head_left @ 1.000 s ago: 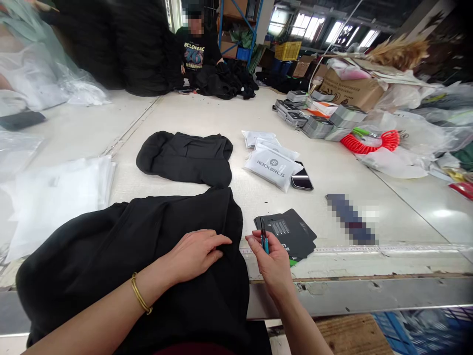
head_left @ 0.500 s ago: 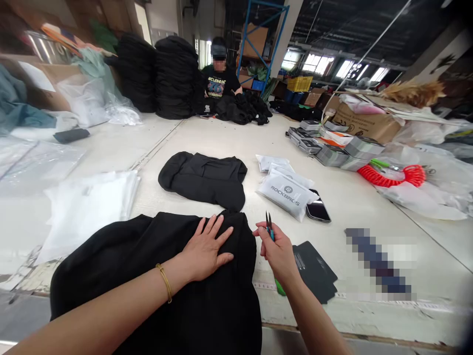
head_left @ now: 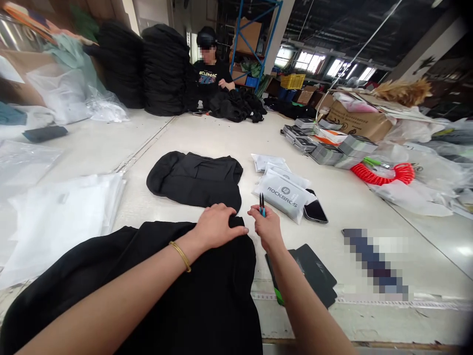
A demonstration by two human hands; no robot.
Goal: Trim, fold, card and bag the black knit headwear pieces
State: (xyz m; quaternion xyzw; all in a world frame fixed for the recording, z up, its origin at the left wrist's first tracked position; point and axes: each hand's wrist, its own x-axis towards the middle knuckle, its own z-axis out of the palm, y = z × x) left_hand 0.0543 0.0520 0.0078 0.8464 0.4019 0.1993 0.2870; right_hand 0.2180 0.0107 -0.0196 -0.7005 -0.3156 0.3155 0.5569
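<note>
A large black cloth piece (head_left: 166,286) is spread along the near edge of the table. My left hand (head_left: 216,227) lies at its upper right corner, fingers bent over the edge and thumb pointing right, with cloth gathered between them. Just to the right, my right hand (head_left: 266,228) is closed around small thread snips (head_left: 262,206) with blue handles, their dark blades pointing up. Its thumb and forefinger meet near the cloth's corner; whether they pinch a thread is too small to tell. Beyond the hands lies a second folded black cloth piece (head_left: 195,177).
White packets (head_left: 283,192) marked ROCKBROS lie beside a phone (head_left: 316,209). Dark cards (head_left: 314,273) sit right of my forearm. White bags (head_left: 70,207) lie left. A red coiled hose (head_left: 384,175) and boxes (head_left: 328,153) are at right. Across the table, a person (head_left: 210,69) handles black cloth.
My left hand has gone from flat and spread to bent over the cloth's edge, slightly farther up. The right hand with the snips has moved slightly left and up. The view has shifted a little.
</note>
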